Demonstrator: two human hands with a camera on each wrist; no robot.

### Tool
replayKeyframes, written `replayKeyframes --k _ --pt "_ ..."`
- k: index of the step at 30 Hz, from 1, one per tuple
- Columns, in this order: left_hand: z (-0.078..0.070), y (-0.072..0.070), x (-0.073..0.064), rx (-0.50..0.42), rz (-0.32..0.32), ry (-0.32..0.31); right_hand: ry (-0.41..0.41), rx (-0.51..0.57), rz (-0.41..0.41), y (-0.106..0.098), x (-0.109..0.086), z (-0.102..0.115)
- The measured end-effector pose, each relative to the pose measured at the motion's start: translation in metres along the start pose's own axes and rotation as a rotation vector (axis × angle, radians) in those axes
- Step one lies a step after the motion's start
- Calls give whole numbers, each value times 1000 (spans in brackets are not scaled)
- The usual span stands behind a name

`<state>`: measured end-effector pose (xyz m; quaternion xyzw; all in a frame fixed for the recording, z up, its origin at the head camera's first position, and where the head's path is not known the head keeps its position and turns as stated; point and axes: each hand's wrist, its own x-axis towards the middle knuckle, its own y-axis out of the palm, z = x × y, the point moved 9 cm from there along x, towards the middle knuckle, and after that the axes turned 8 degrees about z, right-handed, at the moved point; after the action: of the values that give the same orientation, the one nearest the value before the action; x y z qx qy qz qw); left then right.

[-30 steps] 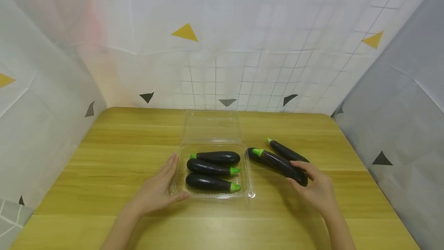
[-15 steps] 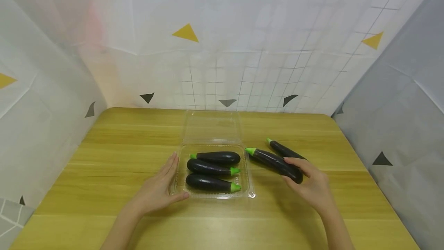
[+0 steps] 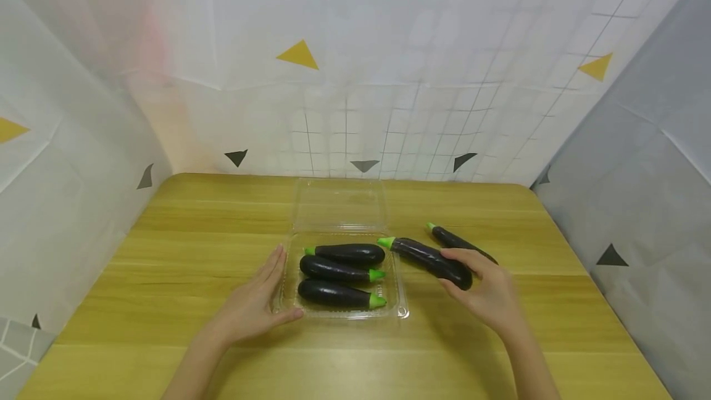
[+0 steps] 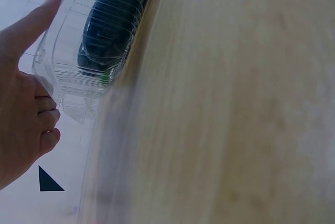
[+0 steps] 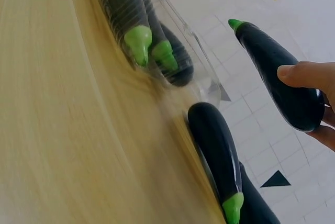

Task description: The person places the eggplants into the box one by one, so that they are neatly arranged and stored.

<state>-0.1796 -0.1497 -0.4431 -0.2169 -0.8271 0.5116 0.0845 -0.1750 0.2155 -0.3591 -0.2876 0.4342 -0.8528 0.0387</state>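
Observation:
My right hand [image 3: 489, 295] holds a dark eggplant [image 3: 423, 255] by its rounded end, between thumb and fingers, above the table. Its green stem points left, over the right rim of a clear plastic clamshell box [image 3: 340, 313]. Three eggplants lie side by side in that box, among them a front one [image 3: 333, 294]. At the box's left side my left hand [image 3: 250, 304] rests with fingers extended along the wall and the thumb at the front edge. In the right wrist view, two eggplants lie on the table, a nearer one [image 5: 214, 150] and a farther one [image 5: 259, 203].
The box's transparent lid [image 3: 339, 202] lies folded back behind it. A wooden table [image 3: 183, 245] carries everything. Pale fabric walls [image 3: 355, 79] with triangle marks enclose the back and both sides.
My right hand has moved left with the held eggplant, bringing its stem over the box's right rim. The left hand and the eggplants in the box have stayed put.

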Motion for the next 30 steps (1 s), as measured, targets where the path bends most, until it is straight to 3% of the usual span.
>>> replayKeyframes --k 16,30 --pt "-2 -2 -1 7 -11 4 -56 116 57 21 15 22" --pt "2 2 1 -15 -3 16 -106 98 49 31 18 30"
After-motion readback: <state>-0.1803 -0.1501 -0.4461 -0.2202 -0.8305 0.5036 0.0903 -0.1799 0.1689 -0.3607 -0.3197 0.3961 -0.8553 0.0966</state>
